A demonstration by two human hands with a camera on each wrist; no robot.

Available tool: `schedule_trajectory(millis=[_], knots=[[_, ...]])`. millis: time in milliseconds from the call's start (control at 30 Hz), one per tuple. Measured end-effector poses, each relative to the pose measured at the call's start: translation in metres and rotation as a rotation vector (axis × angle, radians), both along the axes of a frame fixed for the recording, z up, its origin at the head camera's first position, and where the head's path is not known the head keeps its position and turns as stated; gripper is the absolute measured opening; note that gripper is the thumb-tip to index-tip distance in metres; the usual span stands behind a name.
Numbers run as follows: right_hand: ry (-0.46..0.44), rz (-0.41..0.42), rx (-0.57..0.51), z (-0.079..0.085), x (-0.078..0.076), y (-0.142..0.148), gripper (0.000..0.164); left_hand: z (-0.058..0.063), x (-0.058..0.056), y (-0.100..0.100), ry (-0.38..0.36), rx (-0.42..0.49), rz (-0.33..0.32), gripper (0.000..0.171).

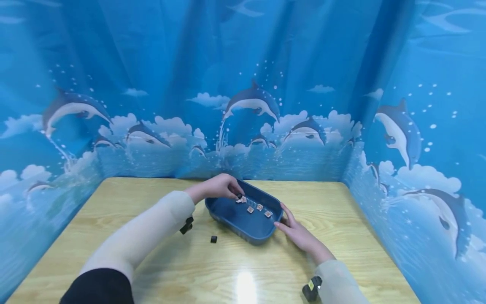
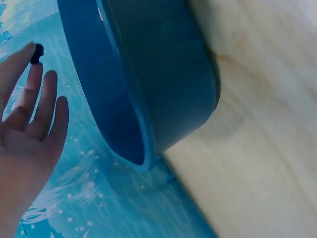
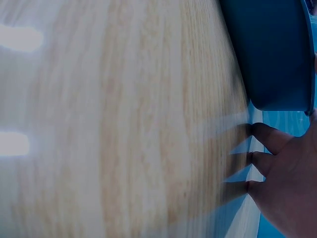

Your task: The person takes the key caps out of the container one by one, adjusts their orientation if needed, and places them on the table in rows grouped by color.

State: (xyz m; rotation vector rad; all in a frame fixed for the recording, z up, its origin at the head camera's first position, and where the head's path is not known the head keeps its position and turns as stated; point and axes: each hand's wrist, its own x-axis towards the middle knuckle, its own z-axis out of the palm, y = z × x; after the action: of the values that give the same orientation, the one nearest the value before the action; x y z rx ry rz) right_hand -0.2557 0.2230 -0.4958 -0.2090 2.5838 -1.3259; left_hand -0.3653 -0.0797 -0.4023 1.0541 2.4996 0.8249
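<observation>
Over the far left part of a dark blue basin [image 1: 243, 228], my left hand [image 1: 224, 186] pinches a small black block [image 2: 37, 53] between thumb and index finger. The other fingers of that hand spread loosely in the left wrist view. Inside the basin lie several small pale blocks with a brownish pattern, one of them a patterned block [image 1: 268, 214] near the right end. My right hand [image 1: 298, 232] rests against the basin's right end, fingers extended along its rim. In the right wrist view its lower fingers [image 3: 265, 136] reach down by the tabletop, spread apart.
A second small black block [image 1: 214, 239] lies on the wooden table [image 1: 182, 270] in front of the basin. Blue dolphin-printed curtains [image 1: 152, 84] stand behind and at both sides of the table. Dark wrist cameras [image 1: 312, 289] sit on both forearms.
</observation>
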Motion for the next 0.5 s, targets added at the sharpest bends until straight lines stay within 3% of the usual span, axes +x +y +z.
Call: schedule_trajectory(millis=[200,500], knots=[[-0.001,0.008,-0.007,-0.001,0.000,0.000,0.077,-0.002,0.022,-0.012,-0.043,0.081,0.120,0.023],[-0.008,0.014,0.007,0.003,0.000,0.000,0.079,-0.004,0.052,-0.034,-0.144,0.184,0.232,0.025]])
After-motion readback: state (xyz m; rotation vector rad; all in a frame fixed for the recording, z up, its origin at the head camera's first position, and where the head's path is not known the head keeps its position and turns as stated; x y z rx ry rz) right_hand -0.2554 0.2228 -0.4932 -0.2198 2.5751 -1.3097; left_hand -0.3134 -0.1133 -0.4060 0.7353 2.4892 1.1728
